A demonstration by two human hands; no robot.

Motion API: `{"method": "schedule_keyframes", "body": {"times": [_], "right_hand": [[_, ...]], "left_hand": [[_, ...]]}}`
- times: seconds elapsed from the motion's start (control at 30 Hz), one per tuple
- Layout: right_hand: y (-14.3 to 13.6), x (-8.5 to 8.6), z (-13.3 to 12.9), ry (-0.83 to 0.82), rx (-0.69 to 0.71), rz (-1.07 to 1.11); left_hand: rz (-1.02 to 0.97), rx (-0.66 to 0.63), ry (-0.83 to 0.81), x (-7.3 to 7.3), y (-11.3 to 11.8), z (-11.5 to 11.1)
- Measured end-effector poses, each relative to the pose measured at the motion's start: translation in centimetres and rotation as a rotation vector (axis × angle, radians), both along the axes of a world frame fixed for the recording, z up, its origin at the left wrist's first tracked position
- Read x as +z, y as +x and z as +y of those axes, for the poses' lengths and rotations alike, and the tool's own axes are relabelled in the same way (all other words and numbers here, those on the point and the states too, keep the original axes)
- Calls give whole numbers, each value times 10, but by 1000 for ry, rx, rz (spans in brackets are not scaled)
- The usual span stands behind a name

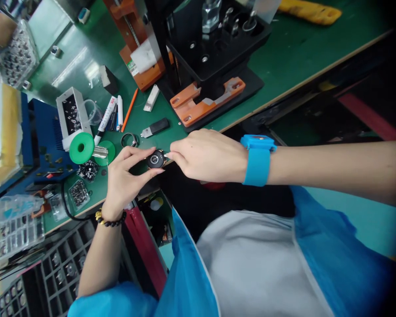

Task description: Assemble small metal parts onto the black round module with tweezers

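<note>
Remotely, I am watching the left hand [121,176] gripping a round black watch case [156,159] between parted thumb and fingers, near the front edge of the green bench [303,48]; the right hand [207,155], fingertips nearly closed, is pinching an unidentifiable pale sliver [166,155] just beside the case.

Count, one bench view. We log two hands on the wearer: one left hand [127,176], one right hand [201,154]. We count one watch [156,159], one metal ring [135,142], one spool [82,148], one orange stick [130,110], one white marker [106,115], one white pen [119,112] and one yellow handle [310,11]. Boxes: we tally one white box [82,112], plus at least two clear boxes [86,190]; their small parts [71,112] are too tiny for us to number. Wristwear on the wearer: one blue wristband [257,163], one bead bracelet [112,223]. We note at least one co-worker's hand [1,28].
</note>
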State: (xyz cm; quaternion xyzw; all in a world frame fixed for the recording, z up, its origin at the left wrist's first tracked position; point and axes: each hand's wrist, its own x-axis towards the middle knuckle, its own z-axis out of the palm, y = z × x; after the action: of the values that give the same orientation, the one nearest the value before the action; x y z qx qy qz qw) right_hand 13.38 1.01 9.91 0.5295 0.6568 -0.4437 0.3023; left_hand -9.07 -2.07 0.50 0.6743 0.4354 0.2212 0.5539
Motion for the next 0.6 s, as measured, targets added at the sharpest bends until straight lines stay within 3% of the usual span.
{"method": "schedule_keyframes", "body": {"times": [0.13, 0.33, 0.5, 0.6], "right_hand": [[-1, 0, -1, 52, 69, -3], [-1, 0, 3, -130, -172, 24], [-4, 3, -2, 41, 98, -51], [-5, 2, -1, -7, 5, -27]], "left_hand": [[9, 10, -5, 0, 0, 0], [2, 7, 2, 0, -1, 0], [-3, 6, 3, -1, 0, -1], [-3, 3, 4, -1, 0, -1]]}}
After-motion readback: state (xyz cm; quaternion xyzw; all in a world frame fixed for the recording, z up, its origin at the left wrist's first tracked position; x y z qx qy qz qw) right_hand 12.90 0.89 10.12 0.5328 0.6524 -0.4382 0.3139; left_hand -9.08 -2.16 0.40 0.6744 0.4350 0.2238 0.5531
